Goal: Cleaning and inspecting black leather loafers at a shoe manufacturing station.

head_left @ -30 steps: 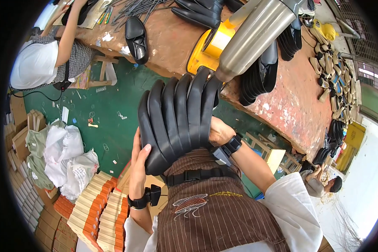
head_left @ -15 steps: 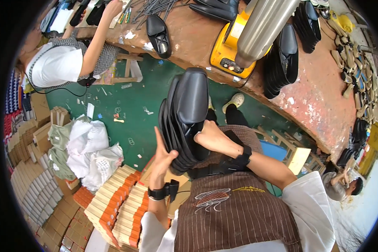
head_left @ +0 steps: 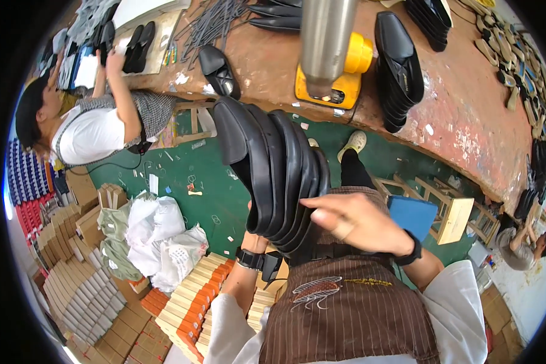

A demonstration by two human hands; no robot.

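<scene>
Change: since the earlier frames the stack of black shoes (head_left: 273, 176) had tipped over toward 11 o'clock, and the workbench (head_left: 467, 115) filled more of the upper view.
Stack: several black shoes nested side by side, held in front of the person's chest, near the middle of the view, above the green floor (head_left: 206, 182).
Right hand (head_left: 358, 224): lay flat against the stack's 4 o'clock side, fingers (head_left: 321, 209) stretched out and pressing on the outermost shoe.
Left hand (head_left: 255, 227): mostly hidden behind the stack's lower end at 6 o'clock; it seemed to support the shoes from below, though its grip could not be told.
Wrists: a dark band (head_left: 252, 259) sat on the left wrist.
Bench: a yellow machine (head_left: 330, 79) with a metal cylinder stood at 12 o'clock, more black shoes (head_left: 400, 67) beside it at 1 o'clock.
Floor: white bags (head_left: 164, 242) at 8 o'clock, stacked boxes (head_left: 188, 303) at 7 o'clock.
Co-worker: a seated person (head_left: 97, 127) at 10 o'clock handled shoes on the bench.
</scene>
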